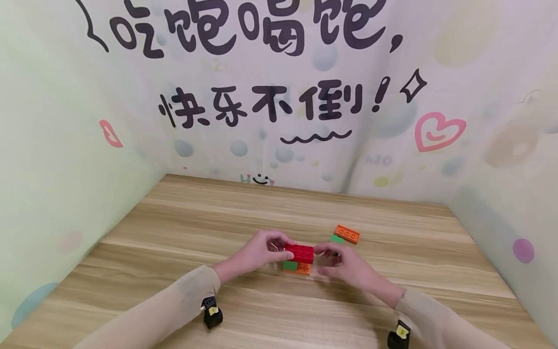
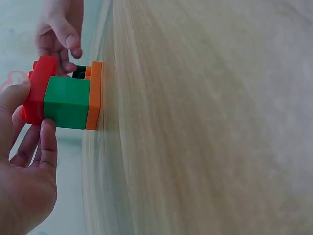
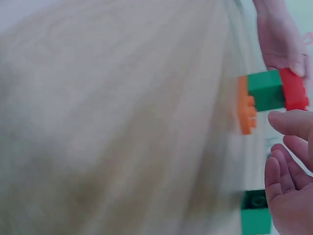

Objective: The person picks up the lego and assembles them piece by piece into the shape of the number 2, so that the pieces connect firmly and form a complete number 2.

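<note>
A red toy building brick [image 1: 302, 254] sits on a green brick [image 2: 67, 104], which stands on a flat orange brick [image 2: 95, 98] on the table. My left hand [image 1: 265, 249] pinches the red brick at its left end, thumb on its studded top and fingertips beneath. Part of the orange brick's studs show beside the green one, under the red overhang. Just right of the stack, my right hand [image 1: 346, 264] has its fingers loosely bent and holds nothing, with its index fingertip close to the red brick's right end.
Behind my right hand lie another orange brick [image 1: 347, 234] with its hollow side showing and a second green brick [image 3: 256, 223], partly hidden by the hand. The wood-grain table [image 1: 244, 203] meets a printed cloth backdrop [image 1: 209, 155] at the back and sides.
</note>
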{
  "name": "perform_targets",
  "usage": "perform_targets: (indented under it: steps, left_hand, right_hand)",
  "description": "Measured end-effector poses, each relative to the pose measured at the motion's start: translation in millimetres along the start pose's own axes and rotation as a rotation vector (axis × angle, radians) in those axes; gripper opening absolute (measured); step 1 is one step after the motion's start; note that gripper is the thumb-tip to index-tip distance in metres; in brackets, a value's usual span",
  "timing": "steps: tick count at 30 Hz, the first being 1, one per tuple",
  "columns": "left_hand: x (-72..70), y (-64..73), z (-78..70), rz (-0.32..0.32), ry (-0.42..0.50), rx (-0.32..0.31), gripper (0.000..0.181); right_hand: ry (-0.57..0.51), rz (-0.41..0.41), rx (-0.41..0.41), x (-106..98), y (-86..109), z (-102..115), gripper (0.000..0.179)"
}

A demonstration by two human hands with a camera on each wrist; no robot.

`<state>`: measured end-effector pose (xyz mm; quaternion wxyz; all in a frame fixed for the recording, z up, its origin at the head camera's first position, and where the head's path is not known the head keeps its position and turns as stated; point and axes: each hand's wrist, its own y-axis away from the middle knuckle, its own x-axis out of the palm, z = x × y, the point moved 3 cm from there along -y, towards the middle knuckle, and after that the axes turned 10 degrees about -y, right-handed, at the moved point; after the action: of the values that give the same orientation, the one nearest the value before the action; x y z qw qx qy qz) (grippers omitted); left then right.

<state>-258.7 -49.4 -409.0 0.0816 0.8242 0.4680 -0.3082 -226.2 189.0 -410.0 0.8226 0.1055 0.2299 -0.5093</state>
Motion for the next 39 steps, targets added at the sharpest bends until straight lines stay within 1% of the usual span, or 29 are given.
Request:
perform_targets:
  steps: [7,10,13,17,21,29,34,39]
  left_hand:
    - [-0.4,0.3,-0.3,-0.002,-0.013,-0.01,0.024]
    - [-0.4,0.3,-1.0,-0.004,-0.018,-0.01,0.024]
    - [-0.6,0.5,-2.4,-0.005,-0.019,-0.007,0.024]
    - [-1.1,1.2,-4.2,-0.006,-0.018,-0.005,0.025]
    - [-0.2,1.4,-2.9,-0.005,-0.018,-0.006,0.025]
    - [0.7,1.4,-1.8,-0.009,-0.017,-0.002,0.024]
    - [1.0,0.7,-3.3,-0.005,-0.017,0.0,0.024]
    - [0.8,1.4,-3.3,-0.007,-0.007,0.005,0.024]
  right_hand:
    - [0.014,-0.052,-0.08,-27.1,-3.6,10.8,0.04]
    - [0.055,-0.067,-0.093,-38.9,-6.7,13.1,0.041]
    - [0.1,-0.065,-0.094,-49.5,-9.3,13.0,0.043]
    - [0.141,-0.037,-0.104,-59.5,-11.8,9.3,0.045]
    - [0.143,0.0,-0.094,-65.6,-13.6,4.0,0.047]
    - [0.197,0.046,-0.105,-72.0,-17.1,-7.2,0.047]
    - [0.207,0.072,-0.12,-73.6,-18.8,-14.0,0.046]
    - [0.229,0.099,-0.113,-73.1,-21.1,-20.4,0.047]
